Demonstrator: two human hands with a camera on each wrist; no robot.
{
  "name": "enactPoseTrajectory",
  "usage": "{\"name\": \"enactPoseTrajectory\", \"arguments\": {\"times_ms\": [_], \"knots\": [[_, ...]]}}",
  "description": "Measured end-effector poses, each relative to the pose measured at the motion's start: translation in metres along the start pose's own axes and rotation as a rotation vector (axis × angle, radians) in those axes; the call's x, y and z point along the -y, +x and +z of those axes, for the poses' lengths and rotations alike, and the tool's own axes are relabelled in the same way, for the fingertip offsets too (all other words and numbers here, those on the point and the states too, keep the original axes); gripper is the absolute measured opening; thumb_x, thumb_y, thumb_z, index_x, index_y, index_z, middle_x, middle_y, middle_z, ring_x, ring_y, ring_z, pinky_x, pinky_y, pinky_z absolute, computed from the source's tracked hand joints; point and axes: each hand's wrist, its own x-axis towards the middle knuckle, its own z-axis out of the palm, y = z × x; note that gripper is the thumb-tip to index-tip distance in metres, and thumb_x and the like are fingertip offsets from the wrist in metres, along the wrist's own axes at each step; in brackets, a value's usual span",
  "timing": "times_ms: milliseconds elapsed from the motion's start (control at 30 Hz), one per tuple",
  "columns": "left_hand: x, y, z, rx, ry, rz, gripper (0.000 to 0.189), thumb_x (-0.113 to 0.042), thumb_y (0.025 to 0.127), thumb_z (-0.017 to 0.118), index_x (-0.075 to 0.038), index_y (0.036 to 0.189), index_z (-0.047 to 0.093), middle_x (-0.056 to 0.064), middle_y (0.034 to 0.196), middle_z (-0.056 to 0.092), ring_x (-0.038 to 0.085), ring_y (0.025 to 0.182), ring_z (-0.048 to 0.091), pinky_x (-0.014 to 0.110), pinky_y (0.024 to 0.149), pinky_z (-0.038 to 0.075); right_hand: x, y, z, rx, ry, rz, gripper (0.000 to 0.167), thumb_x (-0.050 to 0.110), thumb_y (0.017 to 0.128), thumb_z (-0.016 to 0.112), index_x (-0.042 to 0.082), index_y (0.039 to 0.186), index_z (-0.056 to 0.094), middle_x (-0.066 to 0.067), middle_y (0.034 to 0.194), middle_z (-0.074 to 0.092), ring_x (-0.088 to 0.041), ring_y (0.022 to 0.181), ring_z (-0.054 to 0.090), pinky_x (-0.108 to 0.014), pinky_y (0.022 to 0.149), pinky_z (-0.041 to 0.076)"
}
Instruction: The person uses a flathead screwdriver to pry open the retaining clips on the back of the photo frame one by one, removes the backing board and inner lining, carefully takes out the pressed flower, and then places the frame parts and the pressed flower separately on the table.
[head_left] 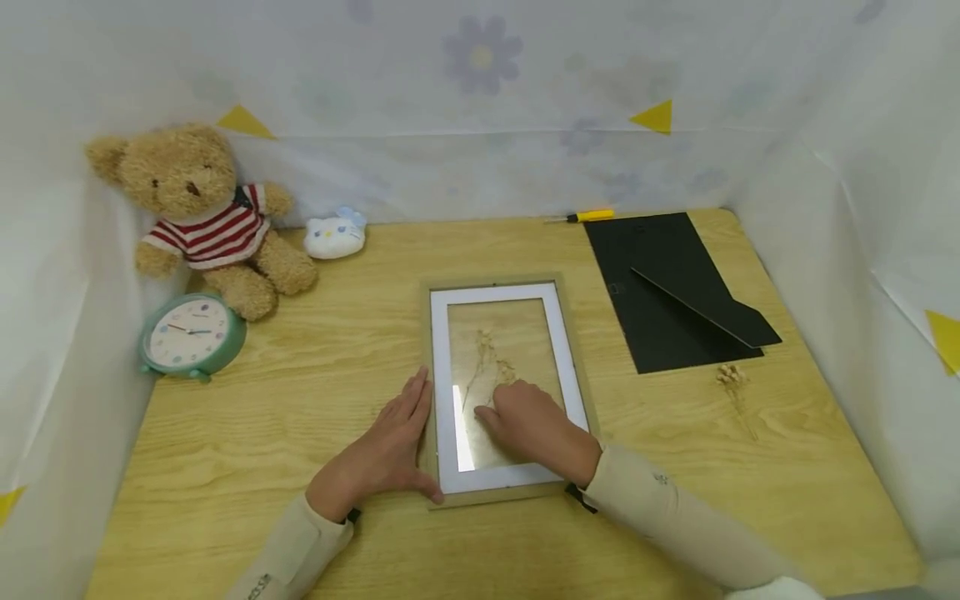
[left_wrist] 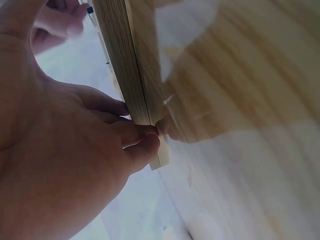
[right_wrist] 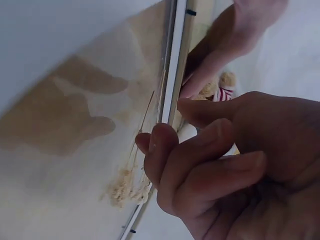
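A light wood picture frame (head_left: 587, 379) with a white inner border and a clear pane lies on the table. My left hand (head_left: 392, 437) rests at its lower left edge, fingers stretched along the side and thumb at the bottom corner. Two dried flower sprigs (head_left: 483, 346) lie on the pane. Over the lower part of the pane is my right hand (head_left: 536, 421), fingers curled and thumb held apart. In the right wrist view, its index fingertip (right_wrist: 142, 142) is at the stems of the dried flowers (right_wrist: 122, 190); whether it touches them is unclear.
Right of the frame lies a black backing board (head_left: 637, 308) with its stand folded out. A yellow screwdriver (head_left: 596, 216) is behind it, another dried sprig (head_left: 731, 379) in front. On the left are a teddy bear (head_left: 217, 229), a green clock (head_left: 191, 333) and a white plush (head_left: 335, 236).
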Motion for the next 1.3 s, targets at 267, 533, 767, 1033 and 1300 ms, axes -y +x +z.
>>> {"name": "enactPoseTrajectory", "arguments": {"times_ms": [267,533,767,1033,1300], "knots": [[-0.002,-0.002,0.001,-0.013,-0.005,0.0,0.15,-0.047,0.05,0.098,0.012,0.155,0.009,0.029,0.163,-0.001,0.044,0.15,0.009,0.062,0.113,0.026,0.008,0.028,0.011,-0.046,-0.113,-0.028,0.047,0.036,0.102,0.056,0.015,0.061,0.051,0.003,0.054,0.046,-0.012,0.05,0.043,-0.031,0.045,0.041],[-0.002,-0.002,0.0,-0.03,0.008,0.005,0.149,-0.046,0.05,0.099,0.013,0.154,0.012,0.029,0.163,0.001,0.044,0.15,0.01,0.061,0.112,0.026,0.009,0.029,0.007,-0.045,-0.167,0.013,0.039,0.014,0.098,0.055,0.014,0.059,0.05,0.002,0.055,0.046,-0.012,0.05,0.043,-0.033,0.042,0.044],[-0.001,-0.001,0.001,-0.01,0.005,-0.001,0.15,-0.048,0.05,0.098,0.013,0.154,0.009,0.028,0.164,-0.001,0.043,0.15,0.008,0.061,0.113,0.025,-0.012,0.018,0.001,-0.018,-0.099,0.047,0.034,-0.001,0.088,0.052,0.017,0.06,0.042,0.004,0.057,0.032,-0.01,0.05,0.028,-0.026,0.038,0.028],[-0.002,0.0,0.001,0.007,0.009,-0.003,0.15,-0.048,0.051,0.098,0.012,0.155,0.008,0.027,0.164,-0.003,0.042,0.151,0.006,0.061,0.114,0.024,-0.026,0.009,-0.002,-0.039,-0.108,0.076,0.033,-0.004,0.086,0.053,0.014,0.061,0.044,0.003,0.056,0.035,-0.011,0.051,0.028,-0.027,0.039,0.027],[-0.001,0.0,0.001,0.007,0.017,0.0,0.15,-0.049,0.051,0.098,0.012,0.155,0.008,0.027,0.164,-0.003,0.042,0.151,0.006,0.061,0.114,0.024,-0.031,0.007,-0.004,-0.03,-0.053,0.091,0.032,-0.005,0.086,0.052,0.014,0.061,0.043,0.003,0.06,0.029,-0.012,0.053,0.024,-0.027,0.044,0.023]]}}
